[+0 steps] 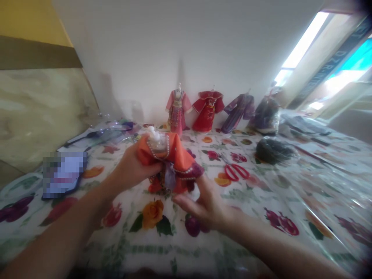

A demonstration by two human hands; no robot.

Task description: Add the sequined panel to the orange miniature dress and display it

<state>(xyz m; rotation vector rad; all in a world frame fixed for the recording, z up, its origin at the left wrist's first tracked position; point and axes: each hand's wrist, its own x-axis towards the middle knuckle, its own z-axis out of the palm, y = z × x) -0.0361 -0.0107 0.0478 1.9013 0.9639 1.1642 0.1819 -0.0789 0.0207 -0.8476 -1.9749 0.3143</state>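
A small orange doll dress (176, 148) with pearl-like trim, a purple cuff and a grey-lilac piece at its front is held above the table, tilted. Pale, see-through material (157, 140) sticks up at its neck. My left hand (136, 164) is closed around the dress's left side, thumb across the front. My right hand (205, 205) grips its lower right side near the cuff, with thumb and forefinger in sight and the other fingers hidden. Red-handled scissors (236, 173) lie to the right of the dress, apart from both hands.
Against the wall stand a pink doll dress (177, 110), a red one (208, 110), a purple one (238, 110) and a plastic-wrapped one (266, 114). A dark plastic-wrapped bundle (274, 150) lies at right. A phone-like object (65, 174) and clear packaging (109, 130) lie left.
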